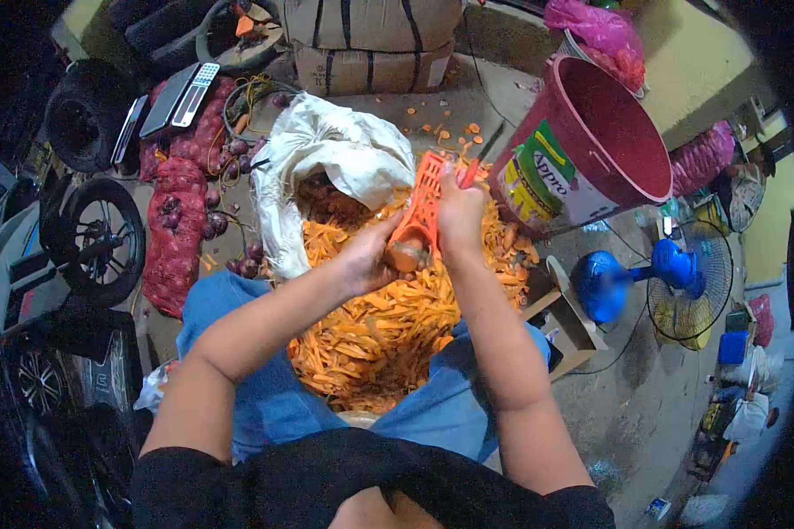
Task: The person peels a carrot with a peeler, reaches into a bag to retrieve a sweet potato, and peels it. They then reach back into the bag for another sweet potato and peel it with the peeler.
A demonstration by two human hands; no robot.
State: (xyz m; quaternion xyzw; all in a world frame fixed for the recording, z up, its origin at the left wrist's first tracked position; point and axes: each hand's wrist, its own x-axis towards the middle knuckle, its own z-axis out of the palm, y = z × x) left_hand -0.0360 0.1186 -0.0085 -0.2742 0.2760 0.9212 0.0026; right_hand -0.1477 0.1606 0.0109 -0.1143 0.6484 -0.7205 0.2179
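My left hand is closed round a thick, blunt-ended carrot, close over the orange heap. Against that carrot lies an orange plastic hand slicer with slotted holes, its upper part by my right hand, whose fingers are wrapped round it. A thin red handle with a dark blade-like end sticks up beside the right fingers. Below both hands a big heap of carrot strips spreads between my knees. A white woven sack lies with its mouth toward the heap, carrot pieces inside.
A large red bucket tilts at the right of the heap. Beyond it stand a blue fan and a cardboard box. Red net bags of onions and a scale are at left. Strapped bales stand behind.
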